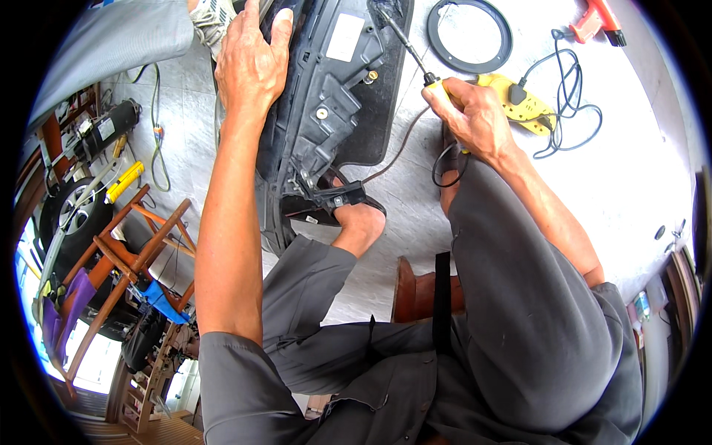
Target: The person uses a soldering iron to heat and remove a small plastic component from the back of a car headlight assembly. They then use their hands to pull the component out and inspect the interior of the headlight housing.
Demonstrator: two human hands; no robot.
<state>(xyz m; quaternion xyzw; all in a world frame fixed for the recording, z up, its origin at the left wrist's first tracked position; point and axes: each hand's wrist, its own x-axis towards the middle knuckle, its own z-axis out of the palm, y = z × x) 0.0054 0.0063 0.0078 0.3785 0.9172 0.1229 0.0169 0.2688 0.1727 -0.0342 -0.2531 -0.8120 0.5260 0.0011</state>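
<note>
Here's the right hand [475, 122] near top centre, grip wrapped snugly round the yellow-handled soldering iron [411, 52], its metal shaft slanting up and left to the top edge of the frame, the tip right at the dark end of the black plastic housing [326, 93]; touching or not, I can't tell. The left hand [252, 67], upper left of centre, lies flat on that housing, grip released, fingers stretched out. A white label [345, 37] sits on the housing. Over at upper right, the yellow power strip [528, 111] has a black plug [517, 93] seated in it, and the black ring [506, 43] circles a bright patch of floor [415, 230]
</note>
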